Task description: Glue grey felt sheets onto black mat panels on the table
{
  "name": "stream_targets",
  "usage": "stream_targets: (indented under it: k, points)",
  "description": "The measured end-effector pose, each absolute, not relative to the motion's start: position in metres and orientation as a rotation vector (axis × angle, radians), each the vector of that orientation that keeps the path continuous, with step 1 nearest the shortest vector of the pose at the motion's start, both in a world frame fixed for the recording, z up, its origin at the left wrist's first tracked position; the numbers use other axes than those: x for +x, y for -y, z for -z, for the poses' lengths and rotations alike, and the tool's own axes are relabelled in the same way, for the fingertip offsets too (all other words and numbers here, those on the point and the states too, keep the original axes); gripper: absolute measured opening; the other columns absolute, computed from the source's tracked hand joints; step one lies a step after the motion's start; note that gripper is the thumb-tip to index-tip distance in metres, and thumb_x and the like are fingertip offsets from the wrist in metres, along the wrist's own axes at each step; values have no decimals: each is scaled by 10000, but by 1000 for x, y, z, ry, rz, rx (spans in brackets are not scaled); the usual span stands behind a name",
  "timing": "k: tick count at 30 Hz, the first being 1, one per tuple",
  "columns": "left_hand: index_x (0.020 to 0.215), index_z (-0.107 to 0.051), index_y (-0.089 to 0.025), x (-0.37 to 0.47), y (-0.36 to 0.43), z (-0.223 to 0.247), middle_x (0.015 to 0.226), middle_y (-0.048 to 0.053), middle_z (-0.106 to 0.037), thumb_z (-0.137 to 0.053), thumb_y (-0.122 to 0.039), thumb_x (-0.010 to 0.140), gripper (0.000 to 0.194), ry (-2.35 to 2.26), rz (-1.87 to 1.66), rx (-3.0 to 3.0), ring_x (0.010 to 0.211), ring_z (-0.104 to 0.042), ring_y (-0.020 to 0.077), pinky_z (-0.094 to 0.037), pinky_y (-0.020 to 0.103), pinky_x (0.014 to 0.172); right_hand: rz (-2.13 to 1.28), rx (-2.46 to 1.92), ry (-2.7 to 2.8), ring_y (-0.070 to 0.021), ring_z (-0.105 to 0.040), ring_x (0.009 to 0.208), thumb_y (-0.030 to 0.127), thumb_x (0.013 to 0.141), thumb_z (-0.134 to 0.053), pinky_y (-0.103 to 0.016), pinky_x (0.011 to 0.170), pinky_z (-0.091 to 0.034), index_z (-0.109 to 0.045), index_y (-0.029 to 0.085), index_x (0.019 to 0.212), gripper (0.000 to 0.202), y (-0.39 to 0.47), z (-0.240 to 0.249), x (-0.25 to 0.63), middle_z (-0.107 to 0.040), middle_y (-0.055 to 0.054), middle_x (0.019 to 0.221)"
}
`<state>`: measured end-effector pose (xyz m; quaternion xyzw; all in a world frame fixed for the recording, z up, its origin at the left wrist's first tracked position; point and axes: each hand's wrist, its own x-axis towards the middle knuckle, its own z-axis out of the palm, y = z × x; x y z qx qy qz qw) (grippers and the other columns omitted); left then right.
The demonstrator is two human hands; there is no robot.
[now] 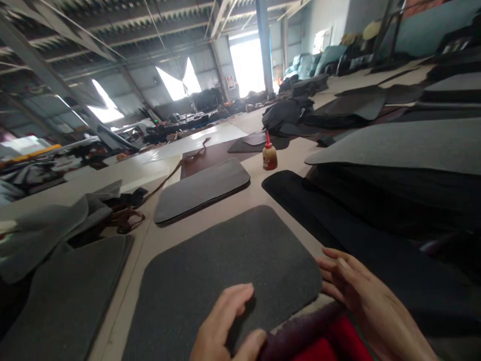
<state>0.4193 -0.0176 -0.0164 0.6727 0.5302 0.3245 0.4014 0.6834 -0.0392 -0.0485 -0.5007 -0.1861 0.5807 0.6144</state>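
Observation:
A dark grey panel with rounded corners [225, 265] lies flat on the table in front of me. Over its near edge is my left hand [227, 326], thumb and fingers apart, holding nothing I can see. My right hand [361, 291] is at the panel's right edge, its fingers spread and the tips beside or touching that edge. Beyond the panel sits a stack of lighter grey rounded pieces [203, 190]. A small glue-like bottle with a red nozzle [269, 156] stands upright behind them.
Grey sheets [71, 286] are piled at the left, beside brown straps [126, 220]. Black material [361, 255] and a large grey sheet [406, 145] lie on the right. A dark heap [285, 114] is farther back on the long table [146, 245].

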Motion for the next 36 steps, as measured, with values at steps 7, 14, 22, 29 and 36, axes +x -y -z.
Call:
stream_targets:
  k: [7, 14, 22, 29, 36]
  points:
    - [1405, -557, -287, 501, -2, 25, 1499, 123, -491, -748, -424, 808, 642, -1026, -776, 1514, 1356, -473, 347, -404, 472, 1129, -1184, -1416, 1011, -270, -477, 1368, 644, 916, -538, -402, 1157, -399, -507, 293, 1413, 609, 45, 60, 670, -528, -63, 1467]
    - [1274, -630, -266, 511, -7, 18, 1300, 117, -639, -725, -430, 835, 478, -1102, -767, 1359, 1212, -579, 314, -450, 406, 1062, -1174, -1349, 1203, -265, -453, 1382, 566, 982, -451, -430, 1135, -430, -436, 311, 1486, 565, 42, 69, 661, -510, -47, 1477]
    - [1219, -658, -236, 508, -8, 19, 1172, 91, -703, -678, -469, 863, 427, -1077, -781, 1190, 1038, -648, 269, -498, 344, 923, -1172, -1382, 1208, -298, -556, 1290, 560, 950, -503, -432, 1052, -519, -455, 311, 1464, 573, 41, 74, 661, -523, -58, 1468]
    - [1174, -670, -207, 507, -16, 28, 1089, 83, -728, -740, -374, 843, 377, -997, -875, 849, 1008, -677, 249, -505, 324, 889, -1123, -1335, 1108, -278, -628, 1200, 520, 937, -539, -382, 989, -563, -487, 277, 1420, 543, 40, 74, 651, -577, -81, 1414]
    - [1099, -698, -172, 509, -18, 28, 1027, 92, -738, -751, -272, 817, 304, -1005, -959, 760, 942, -685, 226, -501, 288, 833, -1061, -1349, 1092, -240, -644, 1176, 483, 980, -480, -328, 999, -546, -478, 214, 1422, 517, 43, 74, 646, -580, -124, 1405]
